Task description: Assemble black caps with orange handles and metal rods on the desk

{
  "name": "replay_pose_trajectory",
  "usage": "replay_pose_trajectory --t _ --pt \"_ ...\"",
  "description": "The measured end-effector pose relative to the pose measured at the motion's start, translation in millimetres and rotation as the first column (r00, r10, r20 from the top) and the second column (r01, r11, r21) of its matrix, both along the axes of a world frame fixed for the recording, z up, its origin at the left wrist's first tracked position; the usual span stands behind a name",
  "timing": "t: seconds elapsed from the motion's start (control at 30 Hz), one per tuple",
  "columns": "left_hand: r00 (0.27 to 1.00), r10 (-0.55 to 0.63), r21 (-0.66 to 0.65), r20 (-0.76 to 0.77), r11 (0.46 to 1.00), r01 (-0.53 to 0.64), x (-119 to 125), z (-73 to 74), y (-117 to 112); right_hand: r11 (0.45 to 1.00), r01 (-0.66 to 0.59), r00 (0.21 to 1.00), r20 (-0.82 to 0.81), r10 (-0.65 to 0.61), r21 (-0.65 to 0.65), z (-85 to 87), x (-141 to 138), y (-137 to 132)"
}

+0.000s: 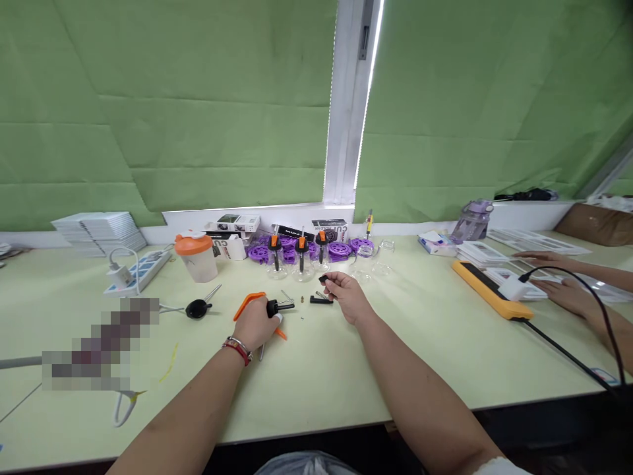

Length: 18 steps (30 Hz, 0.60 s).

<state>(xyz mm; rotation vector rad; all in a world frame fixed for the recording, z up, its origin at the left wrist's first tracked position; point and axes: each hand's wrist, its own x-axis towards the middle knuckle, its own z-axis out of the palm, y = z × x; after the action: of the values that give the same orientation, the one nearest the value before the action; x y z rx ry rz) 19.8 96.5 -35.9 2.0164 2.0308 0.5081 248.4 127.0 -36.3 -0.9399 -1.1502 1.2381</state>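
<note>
Left hand (257, 323): closed around the tool (271, 307), knuckles up, heel resting on the worktop (346, 376); red and silver bracelets at the wrist.
Tool: mid-worktop, just in front of the bulbs; black moulded body, short metal snout pointing right, curved orange lever arching left; smooth, hard plastic.
Right hand (349, 297): fingertips pinched on a black piece (324, 280), held just above the worktop; small, dark, matt; exact shape too small to tell.
Bar (320, 300): flat black strip beside a coil that looks like a spring, lying just left of the right hand.
Speck (301, 318): tiny, between the two hands; kind not readable.
Bulbs (301, 264): three clear glass rounds, each capped with a black-and-orange head, behind the hands; thin, glossy, probably brittle.
Discs (339, 249): purple ribbed plastic wheels behind the bulbs.
Worktop surface: pale green, smooth, slightly glossy.
Risk, dropping: piece held only by fingertips; could slip and bounce away on the hard surface.
Risk, losing: coil and speck loose and light; likely to roll or scatter if brushed by a wrist.
Risk, breakage: bulbs close behind; a forward reach might knock them over.
Risk, pinching: lever squeezed unawares might nip a finger.
</note>
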Motion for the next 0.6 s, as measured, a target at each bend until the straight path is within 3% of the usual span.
replay_pose_trajectory --t 0.27,0.43,0.53,0.6 --pt "0.999 0.013 0.041 -0.052 0.999 -0.011 -2.6 -2.5 1.3 1.0 0.009 0.999 0.042 -0.008 -0.03 -1.3 -1.4 -0.5" --pt "0.995 0.049 0.091 -0.092 0.995 -0.041 -3.9 4.1 -1.6 0.999 0.009 1.0 0.024 -0.008 -0.046 0.7 -2.6 -1.9" --pt "0.996 0.04 0.249 -0.085 0.968 -0.018 0.1 9.4 -6.6 1.0 -0.009 1.0 0.01 0.009 -0.019 1.2 -3.7 -2.9" --pt "0.998 -0.054 0.384 -0.039 0.921 0.065 6.2 10.1 -10.9 0.999 -0.039 0.999 0.012 0.039 -0.002 1.3 -4.9 -4.4"
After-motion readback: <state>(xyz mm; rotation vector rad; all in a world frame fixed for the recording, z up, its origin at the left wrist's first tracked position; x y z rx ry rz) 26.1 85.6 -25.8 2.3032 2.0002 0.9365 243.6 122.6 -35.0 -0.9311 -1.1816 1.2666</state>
